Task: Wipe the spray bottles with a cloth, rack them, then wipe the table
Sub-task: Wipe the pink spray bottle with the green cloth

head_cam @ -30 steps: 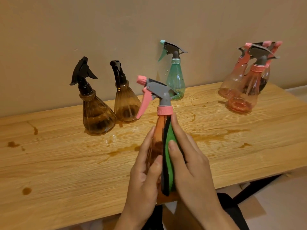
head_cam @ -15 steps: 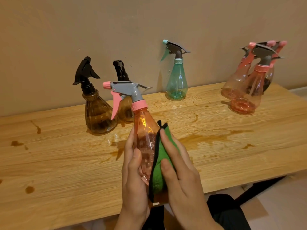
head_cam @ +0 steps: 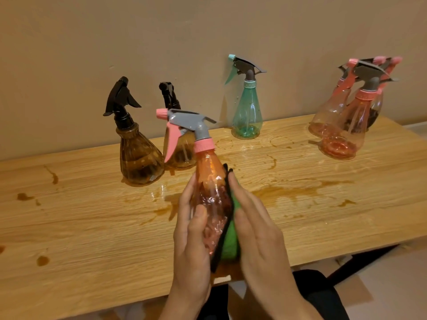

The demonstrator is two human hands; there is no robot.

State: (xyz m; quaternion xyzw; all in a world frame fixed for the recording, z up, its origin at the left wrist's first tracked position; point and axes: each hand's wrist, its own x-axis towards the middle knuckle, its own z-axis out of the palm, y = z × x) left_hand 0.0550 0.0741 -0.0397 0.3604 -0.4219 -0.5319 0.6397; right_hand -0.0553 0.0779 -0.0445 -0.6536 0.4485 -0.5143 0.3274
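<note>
**A:** Straight to the left hand (head_cam: 191, 241). Its fingers (head_cam: 186, 197) are curled behind the orange bottle (head_cam: 211, 181) with the thumb across the front, so that's a full clamp on the lower body.

**B:** And the right hand (head_cam: 258, 236) isn't gripping at all. Its fingers (head_cam: 238, 192) lie nearly straight and close together, pressing the green cloth (head_cam: 231, 245) flat against the bottle's three o'clock flank.

**A:** The bottle is held up over the near edge of the surface (head_cam: 92, 227). It tilts with its head toward eleven o'clock and its trigger hangs toward nine.

**B:** How will it handle? It's thin clear plastic and I'd guess it's light. It looks glossy and probably wet, so it'll be slippery, and the walls should give under a hard squeeze.

**A:** I'd take it low on the wide body, or at the neck under the pink collar. Stay off the trigger.

**B:** Further out, the brown bottles (head_cam: 138, 158) stand at ten o'clock and the teal bottle (head_cam: 247, 112) is at twelve, near the wall. The pink bottles (head_cam: 339, 130) are bunched at two.

**A:** There are brown spills (head_cam: 288, 192) across the surface, plenty left for the cloth. I can't pick out a rack.
</note>
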